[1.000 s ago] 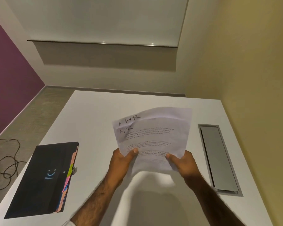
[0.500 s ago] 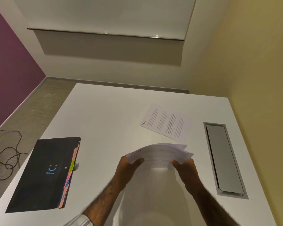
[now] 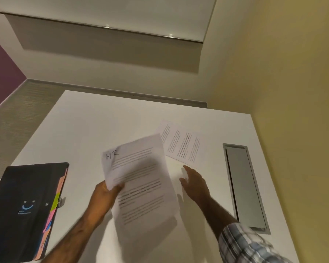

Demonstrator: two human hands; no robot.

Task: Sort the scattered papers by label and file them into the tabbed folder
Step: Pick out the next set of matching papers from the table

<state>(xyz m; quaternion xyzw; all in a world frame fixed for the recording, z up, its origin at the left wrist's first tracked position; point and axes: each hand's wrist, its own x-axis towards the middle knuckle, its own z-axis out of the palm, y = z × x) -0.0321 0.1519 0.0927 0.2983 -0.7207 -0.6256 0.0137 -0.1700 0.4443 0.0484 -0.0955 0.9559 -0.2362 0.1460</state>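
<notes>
So the left hand (image 3: 104,194) had a sheaf of papers (image 3: 141,179) pinched by the left edge, dead centre of the frame, with "HR" scrawled on the top corner, a bit blurry. The right hand (image 3: 195,185) had its fingers straight and spread, holding nothing, just below a lone printed sheet (image 3: 182,145) lying right of centre on the white table (image 3: 95,126). The black tabbed folder (image 3: 23,205) sat closed at lower left, well apart.

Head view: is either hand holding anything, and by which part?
The left hand pinches the HR-marked papers at their left edge, just below the label. The right hand holds nothing.
</notes>
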